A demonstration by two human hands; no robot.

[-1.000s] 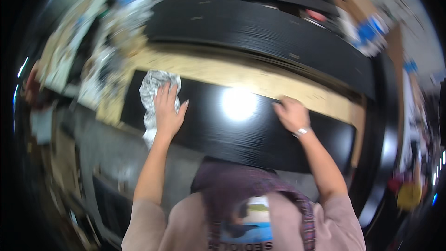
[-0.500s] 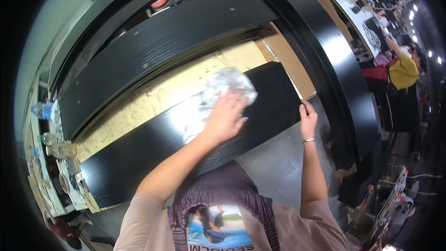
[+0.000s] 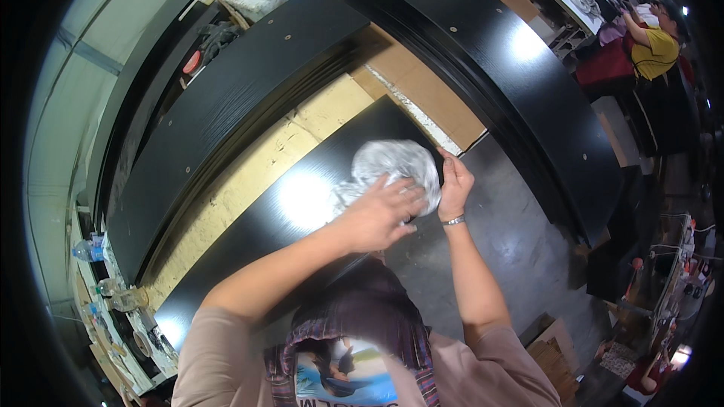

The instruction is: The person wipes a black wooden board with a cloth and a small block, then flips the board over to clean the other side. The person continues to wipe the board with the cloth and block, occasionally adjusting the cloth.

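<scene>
A long black board (image 3: 253,218) with a wood-grain surface lies slanted in front of me. Near its right end my left hand (image 3: 377,215) presses down on a crumpled whitish-grey cloth (image 3: 396,162), fingers spread over it; the hand and cloth are slightly blurred. The cloth lies against the board's top face. My right hand (image 3: 456,187) is closed at the board's right end, thumb and fingers pinching its edge close beside the cloth. Part of the board's near edge is hidden behind my left forearm.
Pale yellow boarding (image 3: 264,143) shows beyond the board. Farther off is a stack of black boards (image 3: 234,90), and more black boards (image 3: 490,53) stand at the right. Plastic bottles (image 3: 124,299) sit at the left. A person in yellow (image 3: 654,53) works at the far right.
My left hand and the cloth have moved toward the board's right end, closer to my right hand. The whole view has turned, so the board appears steeper. My right hand still grips the edge.
</scene>
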